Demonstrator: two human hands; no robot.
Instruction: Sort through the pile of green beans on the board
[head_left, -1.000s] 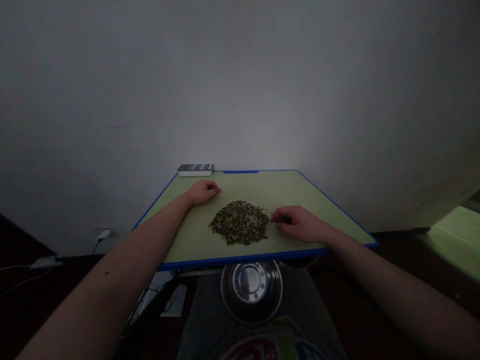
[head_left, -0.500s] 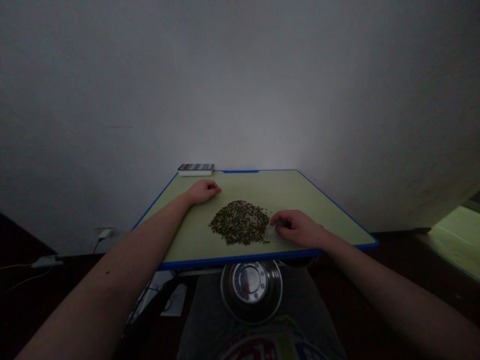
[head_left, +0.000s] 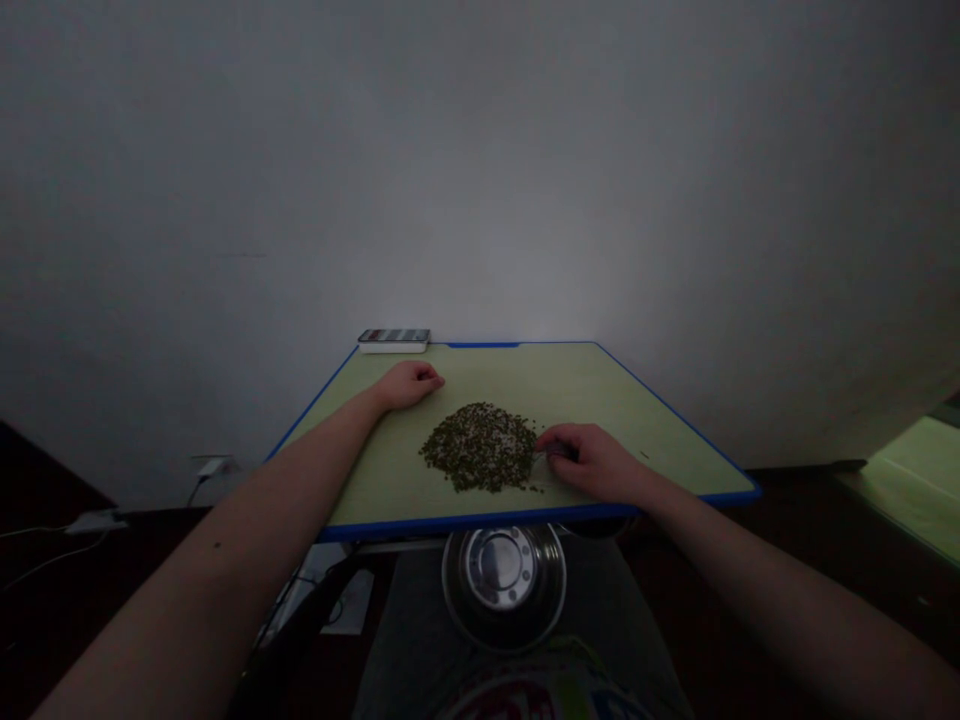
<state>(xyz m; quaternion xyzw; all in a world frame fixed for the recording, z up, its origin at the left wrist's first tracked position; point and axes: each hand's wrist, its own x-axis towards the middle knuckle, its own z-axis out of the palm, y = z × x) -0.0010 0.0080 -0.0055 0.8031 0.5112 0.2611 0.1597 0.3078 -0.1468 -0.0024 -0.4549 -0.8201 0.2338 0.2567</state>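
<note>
A low heap of small mixed greenish-brown and pale grains or seeds (head_left: pixel 480 448) lies on the pale yellow-green tabletop. My right hand (head_left: pixel 589 460) rests at the heap's right edge, its fingers curled and the fingertips close to the outermost grains. Something greyish shows dimly between its thumb and fingers; I cannot make out what it is. Beyond the heap to the left, my left hand (head_left: pixel 407 385) lies on the table with its fingers curled in and the thumb against them. Whatever it might hold is hidden.
A phone lies on a white box (head_left: pixel 394 342) at the table's far left corner, by the wall. The table has a blue rim (head_left: pixel 450 524). Below its near edge, a shiny metal bowl (head_left: pixel 502 585) sits on my lap. A plug and cables (head_left: pixel 214 466) are at left.
My right hand's fingers have drawn closer together and slightly left, against the heap's edge. A few grains at the lower right have shifted. My left hand stays in place.
</note>
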